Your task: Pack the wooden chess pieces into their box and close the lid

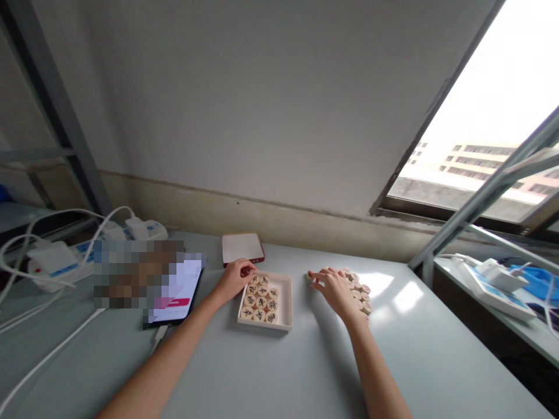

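Note:
A shallow white box [286, 302] lies on the table in front of me. Several round wooden Chinese chess pieces [261, 302] with dark characters fill its left and middle part, while a strip along its right side shows bare bottom. At the box's far left corner, my left hand [238, 276] has its fingers curled together; whether a piece is between them is hidden. To the right of the box, my right hand [334, 288] pinches a chess piece [308, 274] between thumb and fingers, near the tabletop. More loose pieces [360, 294] lie grouped beside and partly under that hand.
A box lid [242, 248] with a dark red side lies behind the white box. On the left are a lit phone [177, 291], its cable, and a power strip [151, 230] with white cords. A metal frame post [428, 267] stands at the right, by another power strip [498, 288].

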`<state>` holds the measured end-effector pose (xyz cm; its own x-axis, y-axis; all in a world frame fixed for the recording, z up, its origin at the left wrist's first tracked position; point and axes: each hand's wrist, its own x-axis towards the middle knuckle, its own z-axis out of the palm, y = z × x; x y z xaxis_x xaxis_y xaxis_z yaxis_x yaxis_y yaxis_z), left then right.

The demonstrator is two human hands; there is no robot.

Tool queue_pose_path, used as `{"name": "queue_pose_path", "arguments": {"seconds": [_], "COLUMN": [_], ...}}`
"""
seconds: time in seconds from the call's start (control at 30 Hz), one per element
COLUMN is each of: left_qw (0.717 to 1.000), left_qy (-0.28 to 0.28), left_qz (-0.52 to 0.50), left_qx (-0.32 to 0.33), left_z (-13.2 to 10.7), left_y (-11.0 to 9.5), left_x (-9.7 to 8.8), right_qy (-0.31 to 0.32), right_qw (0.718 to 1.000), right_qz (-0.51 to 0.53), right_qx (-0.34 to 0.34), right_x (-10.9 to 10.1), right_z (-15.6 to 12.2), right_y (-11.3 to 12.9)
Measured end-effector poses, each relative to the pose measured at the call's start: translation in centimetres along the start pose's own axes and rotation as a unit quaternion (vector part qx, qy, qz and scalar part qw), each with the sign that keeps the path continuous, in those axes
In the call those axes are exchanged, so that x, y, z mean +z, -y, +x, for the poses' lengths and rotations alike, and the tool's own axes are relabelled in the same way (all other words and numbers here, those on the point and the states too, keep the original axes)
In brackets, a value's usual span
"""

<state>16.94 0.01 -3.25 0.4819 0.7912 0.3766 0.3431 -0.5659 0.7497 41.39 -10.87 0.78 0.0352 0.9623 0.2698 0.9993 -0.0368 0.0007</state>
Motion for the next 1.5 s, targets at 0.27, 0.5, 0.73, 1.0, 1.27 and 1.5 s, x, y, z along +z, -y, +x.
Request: {"name": "queue_pose_path", "arguments": {"seconds": [0.27,0.5,0.73,1.0,1.27,1.5], "left_qw": [1.0,1.0,1.0,1.0,0.999,0.999], "left_qy": [-0.001,-0.006,-0.005,0.001,-0.005,-0.007], "left_qz": [-0.003,0.001,0.004,0.012,0.036,0.033], "left_qx": [-0.003,-0.004,-0.007,-0.008,-0.002,0.002], "left_z": [-0.1,-0.2,-0.2,-0.1,-0.1,-0.1], "left_y": [0.1,0.0,-0.2,0.0,-0.4,-0.3], "left_x": [0.0,0.0,0.0,0.0,0.0,0.1], "right_qy": [-0.033,-0.041,0.147,0.107,0.062,0.05], "right_qw": [0.996,0.996,0.925,0.95,0.977,0.975], "right_qz": [-0.052,0.043,0.312,0.27,0.161,0.163], "right_qx": [0.062,0.069,-0.159,-0.117,-0.126,-0.139], "right_x": [0.1,-0.8,-0.3,-0.3,-0.3,0.3], "right_z": [-0.1,-0.6,0.0,-0.5,-0.2,-0.1], "right_y": [-1.4,-0.8,6.0,6.3,6.9,7.1]}}
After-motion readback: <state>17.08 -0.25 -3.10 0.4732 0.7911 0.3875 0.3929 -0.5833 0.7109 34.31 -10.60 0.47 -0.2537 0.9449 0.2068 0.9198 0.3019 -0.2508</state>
